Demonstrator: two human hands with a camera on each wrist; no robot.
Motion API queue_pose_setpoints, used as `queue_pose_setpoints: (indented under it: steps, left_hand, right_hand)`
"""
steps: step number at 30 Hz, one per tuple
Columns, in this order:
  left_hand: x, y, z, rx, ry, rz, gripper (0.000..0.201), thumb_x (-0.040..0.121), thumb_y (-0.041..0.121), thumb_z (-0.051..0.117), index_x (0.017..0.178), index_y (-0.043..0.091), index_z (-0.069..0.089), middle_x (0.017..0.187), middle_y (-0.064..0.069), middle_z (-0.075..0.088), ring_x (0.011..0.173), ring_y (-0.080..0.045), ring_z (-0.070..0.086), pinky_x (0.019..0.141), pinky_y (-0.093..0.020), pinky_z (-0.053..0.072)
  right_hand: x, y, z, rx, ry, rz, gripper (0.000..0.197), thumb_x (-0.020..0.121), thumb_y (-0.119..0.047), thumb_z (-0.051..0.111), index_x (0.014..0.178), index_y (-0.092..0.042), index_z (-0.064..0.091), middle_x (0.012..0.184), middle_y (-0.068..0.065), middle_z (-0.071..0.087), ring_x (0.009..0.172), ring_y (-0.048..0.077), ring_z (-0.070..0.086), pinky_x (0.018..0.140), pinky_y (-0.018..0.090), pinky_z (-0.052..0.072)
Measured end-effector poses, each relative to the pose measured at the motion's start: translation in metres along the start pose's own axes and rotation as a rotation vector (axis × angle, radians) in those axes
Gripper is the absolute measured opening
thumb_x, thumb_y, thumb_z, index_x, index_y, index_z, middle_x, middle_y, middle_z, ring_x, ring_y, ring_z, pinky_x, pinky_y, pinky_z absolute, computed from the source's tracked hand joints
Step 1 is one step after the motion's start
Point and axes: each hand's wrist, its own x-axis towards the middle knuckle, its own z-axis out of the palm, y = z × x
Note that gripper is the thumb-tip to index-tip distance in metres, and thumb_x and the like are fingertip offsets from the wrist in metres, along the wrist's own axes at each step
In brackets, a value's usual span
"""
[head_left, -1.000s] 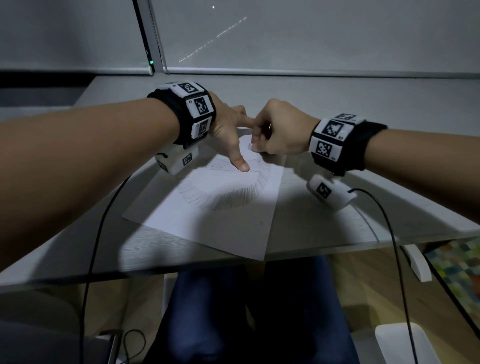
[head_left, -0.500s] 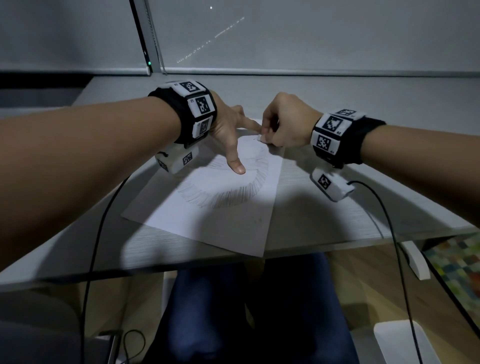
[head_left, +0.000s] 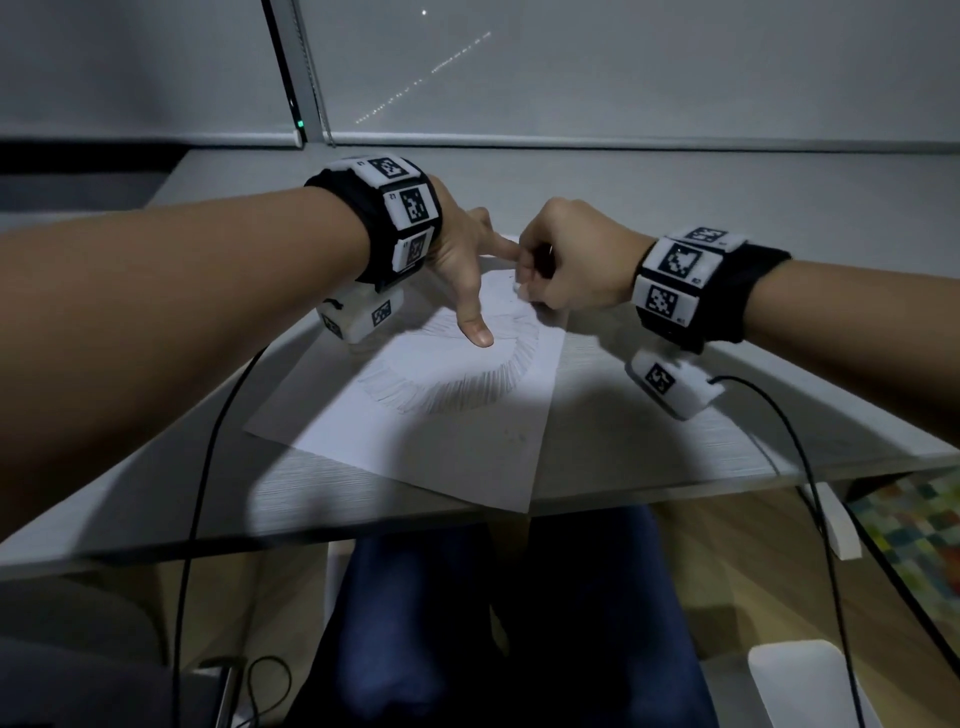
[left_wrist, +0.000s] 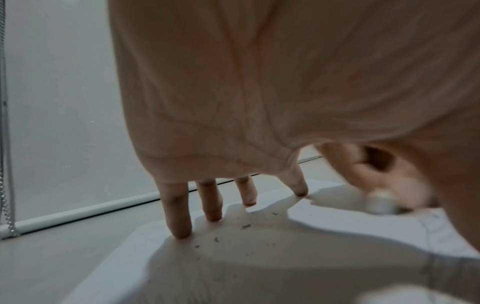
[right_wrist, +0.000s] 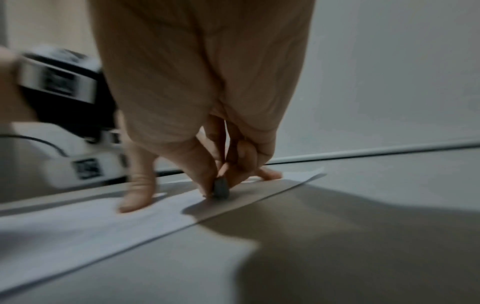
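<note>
A white paper sheet (head_left: 441, 447) with a shaded pencil drawing (head_left: 457, 384) lies on the grey desk (head_left: 727, 447). My left hand (head_left: 462, 260) presses the sheet down with straight, spread fingers (left_wrist: 179, 216) and its thumb (head_left: 475, 327) on the drawing. My right hand (head_left: 571, 260) is curled and pinches a small eraser (head_left: 521, 291) against the paper's far right part, beside the left index finger. The eraser's dark tip (right_wrist: 221, 188) touches the sheet, and it shows blurred as the eraser (left_wrist: 381, 202) in the left wrist view.
Dark eraser crumbs (left_wrist: 245, 226) lie on the paper near the left fingers. Black cables (head_left: 197, 467) hang from both wrist cameras over the desk's front edge. A window blind rail (head_left: 571, 137) runs along the back. My legs (head_left: 493, 623) are under the desk.
The right hand with the eraser has shifted a little away and to the right over the paper, then back toward me. The left hand has stayed pressed on the sheet.
</note>
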Motion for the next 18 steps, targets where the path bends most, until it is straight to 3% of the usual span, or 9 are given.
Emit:
queue_pose_setpoints:
  steps: [3,9,13,18]
  left_hand:
    - [0.000,-0.001,0.000,-0.004,-0.001,0.006,0.130,0.043,0.074,0.086,0.155,0.063,0.022,0.153,0.005,0.024,0.148,-0.034,0.030,0.105,-0.051,0.037]
    - [0.000,-0.001,0.000,-0.023,0.019,0.008,0.126,0.060,0.064,0.090,0.158,0.063,0.009,0.160,0.004,0.020,0.152,-0.034,0.024,0.109,-0.052,0.035]
    - [0.003,-0.002,0.000,-0.019,0.013,0.023,0.126,0.056,0.067,0.090,0.155,0.066,0.013,0.156,0.004,0.023,0.150,-0.035,0.027,0.103,-0.051,0.036]
    - [0.004,-0.003,0.000,0.000,0.008,0.066,0.125,0.038,0.075,0.084,0.150,0.064,0.029,0.151,0.006,0.026,0.147,-0.033,0.032,0.101,-0.050,0.036]
  right_hand:
    - [-0.013,-0.011,0.004,0.006,-0.080,-0.084,0.006,0.085,-0.011,0.074,0.079,-0.013,0.076,0.051,-0.023,0.065,0.055,-0.006,0.064,0.062,0.013,0.050]
    - [0.002,0.005,-0.006,-0.056,-0.006,0.009,0.009,0.086,-0.017,0.077,0.078,-0.017,0.077,0.058,-0.010,0.072,0.061,0.000,0.067,0.076,0.029,0.062]
    - [-0.004,0.003,-0.003,-0.009,-0.032,-0.002,0.008,0.088,-0.013,0.073,0.080,-0.013,0.074,0.055,-0.009,0.072,0.054,-0.006,0.066,0.064,0.017,0.050]
    - [-0.021,-0.007,-0.002,0.061,-0.138,-0.091,0.003,0.088,-0.009,0.074,0.084,-0.009,0.075,0.059,-0.003,0.075,0.059,0.009,0.074,0.065,0.016,0.055]
